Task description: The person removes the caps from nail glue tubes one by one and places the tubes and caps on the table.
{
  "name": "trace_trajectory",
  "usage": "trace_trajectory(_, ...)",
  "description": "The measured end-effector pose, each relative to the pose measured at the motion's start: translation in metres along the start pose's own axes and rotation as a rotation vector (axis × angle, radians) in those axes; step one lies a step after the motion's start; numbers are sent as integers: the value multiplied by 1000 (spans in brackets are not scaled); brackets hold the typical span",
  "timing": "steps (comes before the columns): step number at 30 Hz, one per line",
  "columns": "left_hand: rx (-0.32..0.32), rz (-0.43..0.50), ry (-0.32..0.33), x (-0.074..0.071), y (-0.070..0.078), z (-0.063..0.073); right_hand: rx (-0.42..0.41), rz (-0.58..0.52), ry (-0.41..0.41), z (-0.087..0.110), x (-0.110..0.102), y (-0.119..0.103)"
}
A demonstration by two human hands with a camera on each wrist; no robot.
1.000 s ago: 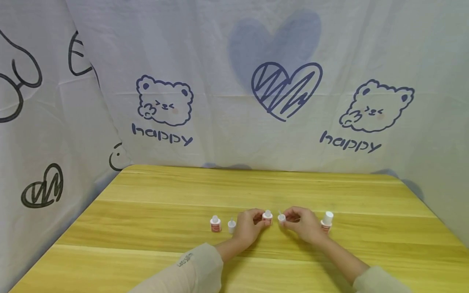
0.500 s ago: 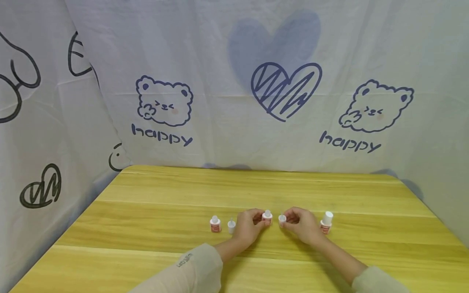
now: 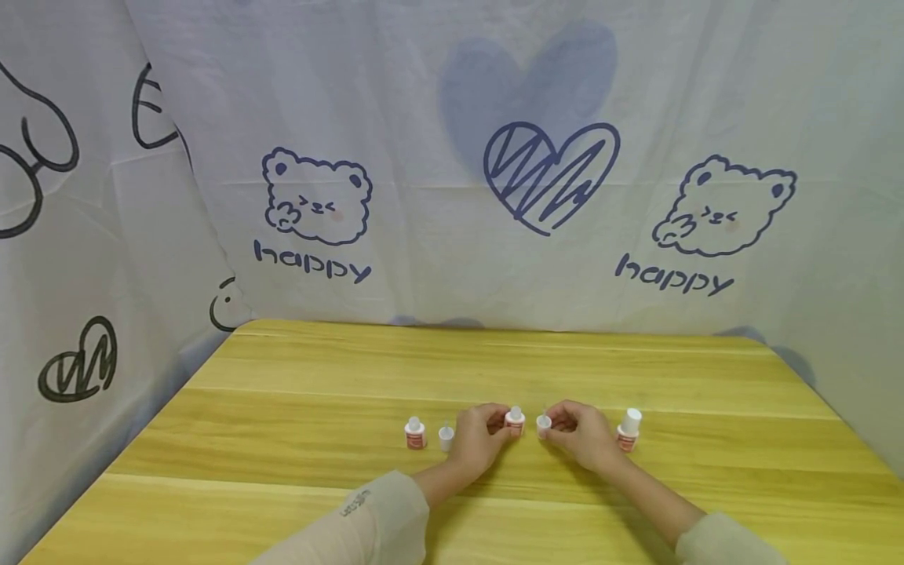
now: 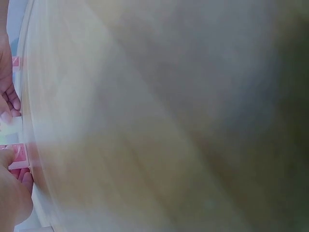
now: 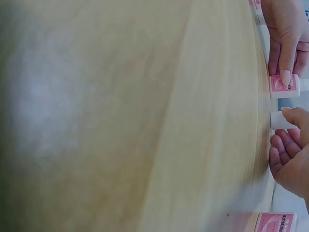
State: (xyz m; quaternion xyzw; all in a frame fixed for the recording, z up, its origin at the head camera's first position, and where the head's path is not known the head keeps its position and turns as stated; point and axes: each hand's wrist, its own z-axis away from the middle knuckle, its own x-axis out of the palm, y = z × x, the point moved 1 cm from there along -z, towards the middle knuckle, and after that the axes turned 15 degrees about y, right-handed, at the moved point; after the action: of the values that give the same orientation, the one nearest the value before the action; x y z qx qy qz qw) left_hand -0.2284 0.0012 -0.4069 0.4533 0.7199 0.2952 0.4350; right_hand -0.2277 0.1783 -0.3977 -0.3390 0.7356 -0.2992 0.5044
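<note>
My left hand (image 3: 479, 439) pinches a small white bottle (image 3: 515, 422) with a pink label, which stands uncapped on the table. Just to its right, my right hand (image 3: 585, 433) holds a white cap (image 3: 543, 427) between thumb and fingers; the cap rests upside down, a thin stem pointing up. The right wrist view shows the thumb of the left hand on the label of the gripped bottle (image 5: 284, 86). There the right thumb and fingers meet around the cap (image 5: 277, 120). In the left wrist view the gripped bottle (image 4: 18, 155) is at the left edge.
Left of my left hand stand another uncapped bottle (image 3: 415, 433) and an upturned cap (image 3: 446, 438) with a stem. A capped bottle (image 3: 628, 430) stands right of my right hand. All are on a wood-grain table (image 3: 318, 384) in front of a printed white cloth (image 3: 424, 275).
The cap in my right hand has shifted very slightly, its stem going from tilted left to nearly upright. The left hand and its bottle stay in place.
</note>
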Motion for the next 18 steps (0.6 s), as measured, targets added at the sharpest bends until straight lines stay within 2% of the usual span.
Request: trace_trajectory(18, -17, 5, -7, 2, -2, -1, -7, 3, 27, 0, 3, 2)
